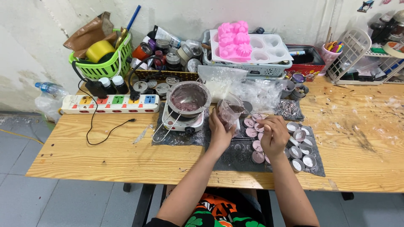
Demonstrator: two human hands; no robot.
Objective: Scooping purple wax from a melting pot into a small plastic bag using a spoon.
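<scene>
Wooden table, left hand grip closed around clear cup of purple wax, right hand grip pinching stick, small tins alongside.

Green basket, power strip, pink mould.

A light wooden plank table bears a dark grey work mat, a white multi-socket power strip, a green plastic basket and a white wire rack.
</scene>
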